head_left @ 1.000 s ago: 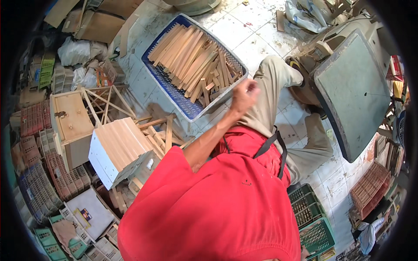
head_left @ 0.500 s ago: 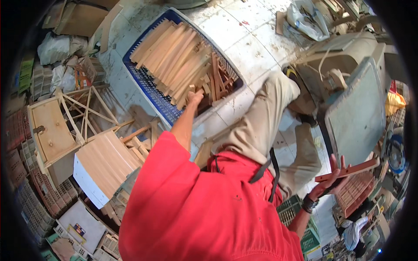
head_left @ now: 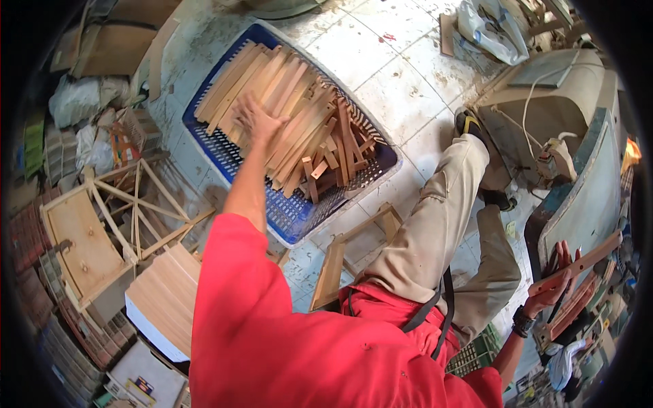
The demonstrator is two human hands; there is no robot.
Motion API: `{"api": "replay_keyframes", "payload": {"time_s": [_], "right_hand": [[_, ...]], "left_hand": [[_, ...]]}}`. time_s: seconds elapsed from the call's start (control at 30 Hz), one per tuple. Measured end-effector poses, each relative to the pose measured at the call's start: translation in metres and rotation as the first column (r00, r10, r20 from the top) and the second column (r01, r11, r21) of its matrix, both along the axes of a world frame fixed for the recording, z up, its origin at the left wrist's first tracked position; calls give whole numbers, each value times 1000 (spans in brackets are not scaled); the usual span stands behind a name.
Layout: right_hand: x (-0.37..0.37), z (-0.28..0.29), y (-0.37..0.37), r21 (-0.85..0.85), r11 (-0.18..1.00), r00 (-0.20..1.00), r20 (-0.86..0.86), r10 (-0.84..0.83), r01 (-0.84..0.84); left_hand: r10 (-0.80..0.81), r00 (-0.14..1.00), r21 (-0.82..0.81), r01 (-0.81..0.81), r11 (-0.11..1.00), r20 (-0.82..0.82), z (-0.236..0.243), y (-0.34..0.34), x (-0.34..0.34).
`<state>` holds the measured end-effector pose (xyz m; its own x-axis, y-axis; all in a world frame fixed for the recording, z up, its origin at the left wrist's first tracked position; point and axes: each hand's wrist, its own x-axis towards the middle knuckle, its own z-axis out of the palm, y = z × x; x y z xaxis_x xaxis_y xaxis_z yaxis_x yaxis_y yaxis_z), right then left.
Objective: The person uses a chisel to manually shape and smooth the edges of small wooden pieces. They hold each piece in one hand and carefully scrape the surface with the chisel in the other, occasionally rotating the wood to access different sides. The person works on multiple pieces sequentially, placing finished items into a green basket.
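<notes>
A blue plastic basket [head_left: 284, 216] on the floor holds a row of pale wooden slats [head_left: 294, 80]. Darker reddish-brown slats [head_left: 345, 139] and short offcuts lie jumbled at its right end. Over the pale slats, my left hand [head_left: 257, 122] is open with its fingers spread; whether it touches them I cannot tell. Out to the right, my right hand [head_left: 552, 275] grips a reddish-brown wooden slat [head_left: 597, 253] with holes in it, its thumb side against the wood and the fingers partly hidden behind.
A beige machine with a large grey flat panel [head_left: 578, 194] stands to my right. A wooden frame [head_left: 331, 272] rests on the tiles by my leg. Curved wooden panels [head_left: 163, 292], a wooden chair-like frame [head_left: 88, 241] and stacked crates crowd the left. A plastic bag [head_left: 491, 30] lies at far right.
My left hand has left the small block at the basket's near side and moved up and left over the pale slats, fingers now spread. The right hand still holds its slat, shifted right.
</notes>
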<state>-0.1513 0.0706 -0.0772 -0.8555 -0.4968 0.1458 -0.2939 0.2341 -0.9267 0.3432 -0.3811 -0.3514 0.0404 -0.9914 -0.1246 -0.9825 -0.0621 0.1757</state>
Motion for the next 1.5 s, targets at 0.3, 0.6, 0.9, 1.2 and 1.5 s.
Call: {"api": "replay_keyframes", "payload": {"time_s": [0.3, 0.6, 0.9, 1.2, 1.5], "right_hand": [[-3, -4, 2, 33, 997, 998, -18, -66, 66], [-5, -9, 11, 12, 997, 997, -24, -71, 72], [-4, -10, 15, -8, 997, 997, -4, -71, 71], [5, 3, -6, 1, 999, 997, -63, -43, 43], [12, 12, -14, -67, 997, 999, -17, -35, 34]], "left_hand": [[-95, 978, 353, 23, 935, 187, 11, -51, -6], [-181, 972, 314, 126, 941, 153, 18, -56, -6], [-154, 988, 183, 154, 971, -13, 2, -33, 3], [242, 885, 348, -98, 932, -398, 5, 14, 6], [679, 237, 687, -61, 724, -694, 39, 87, 27]]}}
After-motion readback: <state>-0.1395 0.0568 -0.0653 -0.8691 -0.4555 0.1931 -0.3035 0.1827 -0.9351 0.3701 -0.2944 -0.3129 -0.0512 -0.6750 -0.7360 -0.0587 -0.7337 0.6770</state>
